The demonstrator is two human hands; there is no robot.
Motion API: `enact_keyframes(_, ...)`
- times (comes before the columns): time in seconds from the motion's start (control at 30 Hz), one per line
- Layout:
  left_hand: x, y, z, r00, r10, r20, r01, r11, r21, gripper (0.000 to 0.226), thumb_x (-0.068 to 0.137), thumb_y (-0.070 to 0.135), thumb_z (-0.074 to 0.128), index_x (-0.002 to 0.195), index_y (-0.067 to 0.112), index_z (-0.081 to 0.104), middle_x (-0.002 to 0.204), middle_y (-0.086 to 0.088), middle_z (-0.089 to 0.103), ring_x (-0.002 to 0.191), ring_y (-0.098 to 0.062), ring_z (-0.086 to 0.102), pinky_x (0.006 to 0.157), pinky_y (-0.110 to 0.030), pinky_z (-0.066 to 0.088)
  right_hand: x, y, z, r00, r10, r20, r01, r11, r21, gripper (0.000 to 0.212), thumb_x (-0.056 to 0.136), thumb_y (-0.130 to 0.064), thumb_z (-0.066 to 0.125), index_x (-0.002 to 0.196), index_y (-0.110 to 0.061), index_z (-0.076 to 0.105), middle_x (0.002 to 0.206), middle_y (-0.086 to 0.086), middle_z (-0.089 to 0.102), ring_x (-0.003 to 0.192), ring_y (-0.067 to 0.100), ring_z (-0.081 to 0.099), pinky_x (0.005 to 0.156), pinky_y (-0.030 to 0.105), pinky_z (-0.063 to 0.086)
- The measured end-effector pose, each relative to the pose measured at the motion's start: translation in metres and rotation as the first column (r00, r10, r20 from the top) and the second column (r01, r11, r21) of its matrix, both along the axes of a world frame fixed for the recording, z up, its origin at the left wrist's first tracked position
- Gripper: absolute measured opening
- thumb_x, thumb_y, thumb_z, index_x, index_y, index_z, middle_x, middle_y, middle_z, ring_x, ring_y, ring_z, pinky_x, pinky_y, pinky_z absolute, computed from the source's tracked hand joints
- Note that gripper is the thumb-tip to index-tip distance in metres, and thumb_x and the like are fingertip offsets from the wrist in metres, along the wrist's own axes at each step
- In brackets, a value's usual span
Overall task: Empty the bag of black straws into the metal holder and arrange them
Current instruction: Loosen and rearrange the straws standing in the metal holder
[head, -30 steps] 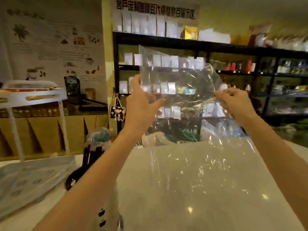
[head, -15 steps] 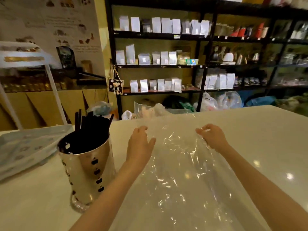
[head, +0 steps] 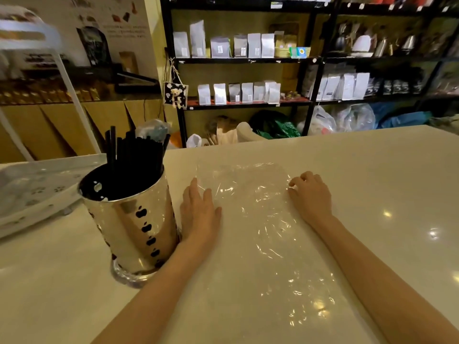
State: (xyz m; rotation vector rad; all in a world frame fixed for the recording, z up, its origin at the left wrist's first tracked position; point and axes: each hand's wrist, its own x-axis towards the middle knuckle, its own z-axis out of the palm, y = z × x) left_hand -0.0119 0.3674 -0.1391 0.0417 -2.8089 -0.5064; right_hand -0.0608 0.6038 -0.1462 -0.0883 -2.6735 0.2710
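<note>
The clear plastic bag (head: 258, 219) lies flat and empty on the pale counter (head: 372, 184). My left hand (head: 200, 214) rests palm down on the bag's left edge, fingers spread. My right hand (head: 311, 194) sits at the bag's right edge with fingers curled onto the plastic. To the left stands the shiny metal holder (head: 131, 227) with cut-out holes, upright. A dense bunch of black straws (head: 135, 155) stands in it, leaning toward the back right.
A white tray-like rack (head: 37, 187) sits on the counter left of the holder. Behind the counter are black shelves (head: 246, 60) with white pouches, and bags on the floor.
The bag, held up in the air a second ago, has come down and now lies flat on the counter. Both hands lowered with it and rest on its edges.
</note>
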Motion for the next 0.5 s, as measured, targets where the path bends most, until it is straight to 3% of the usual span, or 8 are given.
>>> enact_keyframes(0.07,-0.001,0.000,-0.004,0.999,-0.021,0.026,0.023,0.995,-0.096,0.032,0.092,0.027,0.037,0.118,0.012,0.049,0.148,-0.007,0.024,0.137,-0.024,0.016,0.108,-0.038,0.017,-0.001,0.003,-0.003,0.999,0.033,0.012,-0.034,0.998,0.045,0.024,0.091,-0.016,0.047,0.101,-0.011,0.068,0.108,0.012,0.063,0.102,0.034,0.049,0.079,0.039,0.037)
enact_keyframes(0.17,-0.002,-0.001,-0.008,0.997,-0.036,0.064,0.046,0.986,-0.162,0.033,0.094,0.027,0.028,0.106,0.014,0.055,0.127,-0.001,0.051,0.123,-0.020,0.038,0.109,-0.039,0.012,0.001,0.003,-0.005,0.998,0.059,0.028,-0.060,0.997,0.038,0.026,0.091,-0.016,0.044,0.100,-0.015,0.068,0.107,0.008,0.065,0.101,0.031,0.051,0.081,0.037,0.035)
enact_keyframes(0.3,0.002,0.002,-0.002,0.994,-0.030,0.108,0.045,0.989,-0.144,0.040,0.095,0.032,0.025,0.114,0.011,0.052,0.131,-0.005,0.049,0.125,-0.022,0.038,0.112,-0.040,0.008,0.000,0.003,0.000,0.987,0.095,0.131,-0.104,0.993,0.064,0.029,0.093,-0.018,0.041,0.112,-0.018,0.062,0.116,0.006,0.061,0.108,0.028,0.051,0.086,0.037,0.037)
enact_keyframes(0.4,0.009,0.007,0.017,0.982,-0.125,0.139,0.134,0.990,-0.053,0.045,0.095,0.034,0.026,0.128,0.008,0.040,0.144,-0.011,0.033,0.135,-0.023,0.026,0.113,-0.036,0.006,0.007,-0.002,0.021,0.966,0.242,0.093,-0.211,0.942,-0.260,0.028,0.092,-0.012,0.045,0.116,-0.015,0.058,0.114,0.007,0.059,0.107,0.025,0.054,0.086,0.032,0.040)
enact_keyframes(0.5,0.023,0.008,0.063,0.953,-0.293,0.082,0.267,0.934,0.235,0.048,0.094,0.034,0.035,0.135,0.010,0.036,0.149,-0.005,0.028,0.136,-0.018,0.025,0.107,-0.024,0.017,0.020,-0.030,0.061,0.928,0.356,-0.111,-0.365,0.805,-0.468,0.023,0.090,-0.009,0.052,0.110,-0.013,0.061,0.098,0.003,0.062,0.089,0.017,0.055,0.080,0.025,0.042)
